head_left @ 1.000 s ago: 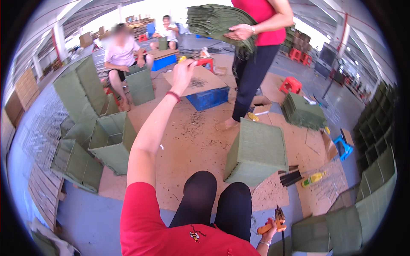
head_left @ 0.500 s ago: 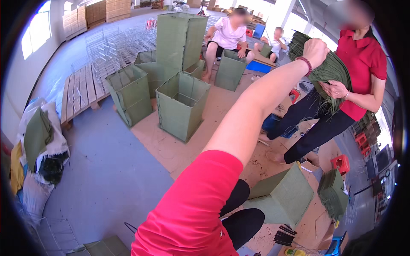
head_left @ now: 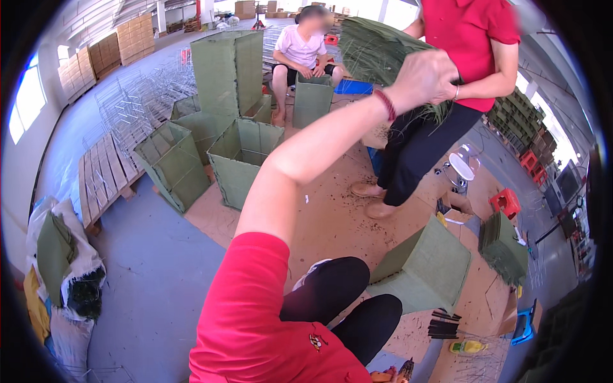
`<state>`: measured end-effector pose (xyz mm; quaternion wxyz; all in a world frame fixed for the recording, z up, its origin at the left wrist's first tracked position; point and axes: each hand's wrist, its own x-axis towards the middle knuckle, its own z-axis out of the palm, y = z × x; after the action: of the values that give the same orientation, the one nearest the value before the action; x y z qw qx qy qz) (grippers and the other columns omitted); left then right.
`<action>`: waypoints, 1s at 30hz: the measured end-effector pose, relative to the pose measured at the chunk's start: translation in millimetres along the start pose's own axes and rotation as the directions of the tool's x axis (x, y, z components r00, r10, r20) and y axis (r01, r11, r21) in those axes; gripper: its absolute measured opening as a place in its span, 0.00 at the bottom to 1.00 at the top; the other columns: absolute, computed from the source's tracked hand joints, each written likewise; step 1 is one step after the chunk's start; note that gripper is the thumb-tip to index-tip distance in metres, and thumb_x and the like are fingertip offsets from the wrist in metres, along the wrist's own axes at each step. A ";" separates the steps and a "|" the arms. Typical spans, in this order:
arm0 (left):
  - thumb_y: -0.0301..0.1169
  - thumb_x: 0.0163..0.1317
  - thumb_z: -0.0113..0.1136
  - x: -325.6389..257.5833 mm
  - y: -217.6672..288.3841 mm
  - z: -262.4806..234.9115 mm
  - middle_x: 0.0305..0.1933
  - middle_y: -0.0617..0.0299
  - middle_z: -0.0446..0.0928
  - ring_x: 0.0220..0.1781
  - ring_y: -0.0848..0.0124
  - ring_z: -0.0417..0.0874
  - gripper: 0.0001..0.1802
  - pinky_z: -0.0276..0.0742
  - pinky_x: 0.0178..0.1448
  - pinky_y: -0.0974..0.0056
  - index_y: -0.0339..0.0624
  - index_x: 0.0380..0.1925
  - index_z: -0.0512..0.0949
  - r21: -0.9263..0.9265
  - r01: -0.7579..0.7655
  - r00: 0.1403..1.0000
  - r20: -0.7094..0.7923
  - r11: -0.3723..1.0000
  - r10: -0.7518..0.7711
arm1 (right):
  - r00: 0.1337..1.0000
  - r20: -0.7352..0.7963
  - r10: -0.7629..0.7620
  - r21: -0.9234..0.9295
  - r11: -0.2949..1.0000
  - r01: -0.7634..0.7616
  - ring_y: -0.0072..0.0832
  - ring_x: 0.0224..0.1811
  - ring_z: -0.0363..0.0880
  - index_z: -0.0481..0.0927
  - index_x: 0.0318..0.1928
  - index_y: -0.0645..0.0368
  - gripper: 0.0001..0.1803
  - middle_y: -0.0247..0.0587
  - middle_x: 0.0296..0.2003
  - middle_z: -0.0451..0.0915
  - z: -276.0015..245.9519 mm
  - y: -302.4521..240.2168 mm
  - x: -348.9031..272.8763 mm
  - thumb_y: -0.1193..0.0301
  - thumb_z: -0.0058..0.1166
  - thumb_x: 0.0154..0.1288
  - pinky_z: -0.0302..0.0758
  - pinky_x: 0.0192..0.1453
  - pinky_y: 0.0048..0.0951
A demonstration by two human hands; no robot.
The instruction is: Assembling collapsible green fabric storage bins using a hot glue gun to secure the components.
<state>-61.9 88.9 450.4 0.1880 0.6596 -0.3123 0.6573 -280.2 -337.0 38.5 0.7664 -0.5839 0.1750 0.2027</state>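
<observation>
My left arm, in a red sleeve, reaches up and across. My left hand (head_left: 426, 80), a little smeared by motion, has its fingers curled in at the lower edge of a bundle of dark green sheets (head_left: 377, 51) with frayed edges. What lies inside the fingers is hidden. A co-worker in a red shirt (head_left: 466, 38) stands holding the bundle, their hand close behind mine. Just a sliver of my right hand (head_left: 382, 376) shows at the bottom edge, closed at a dark, pointed tool that looks like pliers (head_left: 406, 368). Beyond my knees lies an open green panel box (head_left: 434, 268).
Tall green boxes (head_left: 227, 76) stand ahead on cardboard, beside a wooden pallet (head_left: 105, 163) with wire frames. Another person (head_left: 303, 48) sits behind. At right are a red stool (head_left: 506, 203), stacked green panels (head_left: 503, 246), black strips (head_left: 444, 324) and a yellow bottle (head_left: 467, 346). Sacks (head_left: 67, 274) lie left.
My left hand has come down and left, from above the bundle to its lower edge. The view has turned right. More of my right hand's tool shows at the bottom.
</observation>
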 end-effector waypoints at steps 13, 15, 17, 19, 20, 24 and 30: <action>0.33 0.59 0.53 -377.1 94.4 -316.8 0.37 0.55 0.80 0.39 0.56 0.80 0.09 0.76 0.44 0.56 0.44 0.33 0.80 0.594 0.655 0.485 0.144 0.467 -0.863 | 0.828 0.385 0.408 -0.448 0.867 -0.219 0.28 0.39 0.77 0.74 0.46 0.62 0.23 0.38 0.41 0.78 246.4 -119.6 53.4 0.55 0.45 0.64 0.72 0.42 0.26; 0.33 0.58 0.53 -420.9 51.9 -459.2 0.46 0.46 0.77 0.45 0.53 0.79 0.13 0.76 0.50 0.56 0.40 0.41 0.77 0.830 0.545 0.431 -0.154 0.120 -0.889 | 0.775 0.431 0.462 -0.500 0.837 -0.221 0.28 0.39 0.77 0.74 0.46 0.63 0.23 0.38 0.41 0.78 287.9 -128.6 45.4 0.55 0.45 0.64 0.72 0.43 0.26; 0.35 0.56 0.55 -422.8 46.0 -619.4 0.61 0.40 0.62 0.49 0.46 0.77 0.20 0.76 0.53 0.53 0.38 0.47 0.73 0.886 0.167 0.629 -0.434 -0.433 -0.644 | 0.705 0.480 0.523 -0.550 0.805 -0.223 0.28 0.39 0.77 0.74 0.46 0.63 0.23 0.38 0.41 0.78 328.6 -132.7 35.6 0.54 0.45 0.64 0.72 0.43 0.27; 0.38 0.56 0.53 -380.4 38.3 -602.4 0.55 0.43 0.71 0.55 0.44 0.72 0.17 0.67 0.61 0.50 0.37 0.38 0.80 0.596 0.595 0.327 -0.792 -0.539 -0.515 | 0.743 0.426 0.516 -0.536 0.806 -0.253 0.28 0.39 0.77 0.74 0.46 0.63 0.24 0.38 0.42 0.78 329.3 -155.0 35.2 0.54 0.45 0.64 0.72 0.43 0.27; 0.39 0.56 0.53 -385.1 41.0 -632.2 0.49 0.43 0.74 0.50 0.47 0.76 0.16 0.70 0.57 0.51 0.38 0.32 0.81 0.655 0.516 0.334 -0.747 -0.552 -0.575 | 0.725 0.441 0.529 -0.543 0.800 -0.253 0.28 0.39 0.77 0.74 0.46 0.63 0.24 0.39 0.42 0.78 339.6 -163.0 30.9 0.54 0.45 0.64 0.72 0.43 0.27; 0.36 0.46 0.54 -423.7 73.1 -705.2 0.25 0.49 0.80 0.31 0.53 0.82 0.11 0.79 0.39 0.54 0.46 0.14 0.81 0.962 -0.032 0.192 -0.260 -0.271 -0.946 | 0.669 0.478 0.570 -0.537 0.792 -0.290 0.28 0.39 0.77 0.74 0.47 0.63 0.24 0.39 0.42 0.78 359.2 -194.1 15.7 0.53 0.44 0.64 0.73 0.43 0.27; 0.40 0.61 0.49 -565.5 142.7 -483.5 0.27 0.61 0.81 0.20 0.64 0.79 0.12 0.72 0.22 0.61 0.51 0.29 0.80 0.754 0.657 -0.431 0.402 0.024 -0.808 | 0.592 0.483 0.645 -0.595 0.738 -0.318 0.28 0.39 0.77 0.74 0.47 0.63 0.25 0.39 0.43 0.78 410.8 -226.8 0.3 0.52 0.44 0.64 0.73 0.44 0.27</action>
<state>-485.0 395.8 -98.0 0.3529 0.8972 0.2536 -0.0784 -150.1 6.3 330.7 0.5316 -0.5590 -0.0046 0.6363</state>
